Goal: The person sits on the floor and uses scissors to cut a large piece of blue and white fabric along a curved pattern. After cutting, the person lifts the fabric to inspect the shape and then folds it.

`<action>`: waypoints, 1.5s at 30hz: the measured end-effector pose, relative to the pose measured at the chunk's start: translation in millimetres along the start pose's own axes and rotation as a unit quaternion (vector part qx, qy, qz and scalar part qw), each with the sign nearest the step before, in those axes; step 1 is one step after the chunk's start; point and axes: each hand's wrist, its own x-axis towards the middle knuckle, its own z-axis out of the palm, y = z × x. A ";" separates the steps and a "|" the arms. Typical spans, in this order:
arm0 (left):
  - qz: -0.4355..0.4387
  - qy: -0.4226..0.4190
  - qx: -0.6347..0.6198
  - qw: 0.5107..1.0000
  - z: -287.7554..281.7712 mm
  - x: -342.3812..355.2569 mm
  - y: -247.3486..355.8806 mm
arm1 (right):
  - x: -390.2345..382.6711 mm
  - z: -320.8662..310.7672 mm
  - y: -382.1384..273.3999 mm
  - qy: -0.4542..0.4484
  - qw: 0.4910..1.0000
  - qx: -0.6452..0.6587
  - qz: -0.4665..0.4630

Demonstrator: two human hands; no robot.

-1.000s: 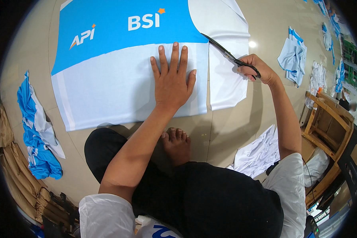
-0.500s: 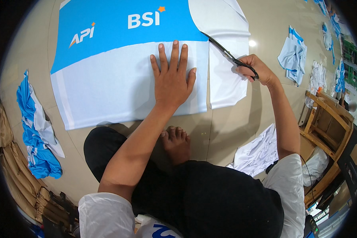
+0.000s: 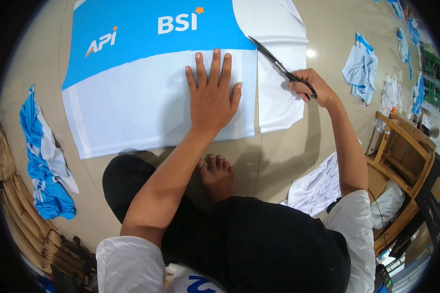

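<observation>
A blue and pale-white printed fabric panel (image 3: 132, 112) lies spread on the tiled floor, with lettering across its blue band. My left hand (image 3: 211, 100) rests flat on the pale part, fingers spread, tips near the blue edge. In my right hand (image 3: 314, 90) are black-handled scissors (image 3: 274, 58), fingers in the loops. Their blades point up and left to the panel's right edge, at the corner where blue meets pale. Beneath the blades lies a plain white fabric piece (image 3: 281, 102), which extends to the right of the panel.
Crumpled blue and white cloth (image 3: 41, 161) lies at the left. White cloth (image 3: 315, 188) sits by my right elbow. Folded pale-blue pieces (image 3: 361, 68) are on the floor at right, near a wooden frame (image 3: 401, 151). My bare foot (image 3: 216, 177) is just below the panel.
My right hand and the scissors have shifted slightly left and up along the panel's edge. The left hand stays in place on the fabric.
</observation>
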 end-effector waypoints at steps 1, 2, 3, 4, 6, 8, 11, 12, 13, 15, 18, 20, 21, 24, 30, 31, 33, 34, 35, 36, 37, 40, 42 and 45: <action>0.000 -0.001 -0.001 1.000 0.1 0.1 0.7 | 1.3 -0.1 1.2 0.001 1.000 0.014 -0.004; 0.000 -0.002 -0.001 1.000 -0.1 0.0 0.6 | 2.4 0.9 0.1 0.001 1.000 0.029 -0.009; -0.001 -0.002 -0.001 1.000 -0.4 -0.1 0.4 | 3.3 1.8 -1.2 0.004 1.000 0.018 -0.008; -0.001 -0.002 -0.001 1.000 -0.6 -0.2 0.2 | 4.3 2.6 -2.7 0.006 1.000 0.007 -0.008; -0.003 -0.002 -0.001 1.000 -0.8 -0.5 -0.5 | 6.5 4.7 -5.6 0.008 1.000 -0.002 -0.007; -0.003 -0.003 -0.003 1.000 -0.7 -0.5 -0.7 | 8.1 6.0 -7.3 0.008 1.000 0.000 -0.007; -0.004 -0.004 -0.006 1.000 -0.2 -0.1 -0.3 | 10.5 8.8 -9.3 0.006 1.000 0.012 -0.010; -0.004 -0.005 -0.006 1.000 0.0 -0.1 0.0 | 11.1 8.8 -9.3 0.001 1.000 0.014 -0.011; -0.004 -0.005 -0.006 1.000 0.2 -0.2 0.3 | 11.8 8.5 -9.5 -0.004 1.000 0.016 -0.013; -0.004 -0.006 -0.003 1.000 -0.2 -0.1 0.5 | 11.3 10.5 -13.2 -0.003 1.000 0.027 -0.012; -0.004 -0.008 0.002 1.000 -1.1 0.0 0.5 | 9.0 16.0 -18.7 0.011 0.999 0.046 -0.003; -0.004 -0.007 0.002 1.000 -1.4 -0.1 0.5 | 8.1 17.5 -20.2 0.015 0.999 0.050 0.002; -0.004 -0.007 0.003 1.000 -1.4 -0.1 0.5 | 8.5 17.7 -19.6 0.015 0.999 0.050 0.001; -0.004 -0.008 0.002 1.000 -0.8 0.1 0.4 | 8.8 18.8 -18.8 0.018 0.999 0.048 -0.003; -0.003 -0.008 0.003 1.000 -1.0 0.3 0.7 | 8.8 23.5 -17.9 0.025 0.999 0.044 -0.005; -0.003 -0.008 0.005 1.000 -1.0 0.6 0.8 | 9.6 23.9 -15.3 0.025 0.999 0.040 -0.005; -0.002 -0.007 0.005 1.000 -1.2 0.4 0.8 | 10.0 24.6 -13.9 0.028 0.999 0.038 -0.003; -0.002 -0.006 0.003 1.000 -1.2 0.4 1.0 | 10.1 24.7 -13.7 0.031 0.999 0.039 -0.001; -0.002 -0.006 0.002 1.000 -1.4 0.1 0.7 | 10.3 25.3 -14.3 0.034 0.999 0.040 0.001; -0.002 -0.005 0.002 1.000 -1.5 -0.1 0.2 | 9.9 26.2 -15.1 0.034 0.998 0.044 0.000; -0.002 -0.004 0.002 1.000 -1.6 -0.3 -0.2 | 9.1 27.3 -16.0 0.033 0.998 0.047 0.000; -0.002 -0.002 -0.001 1.000 -0.6 0.2 0.6 | 8.9 29.0 -12.2 0.039 0.998 0.048 -0.002; -0.002 -0.002 -0.001 1.000 -1.0 0.3 0.6 | 9.2 30.9 -11.6 0.043 0.998 0.050 -0.003; -0.001 0.000 -0.003 1.000 -1.0 0.0 0.4 | 7.4 34.5 -11.8 0.043 0.998 0.053 -0.002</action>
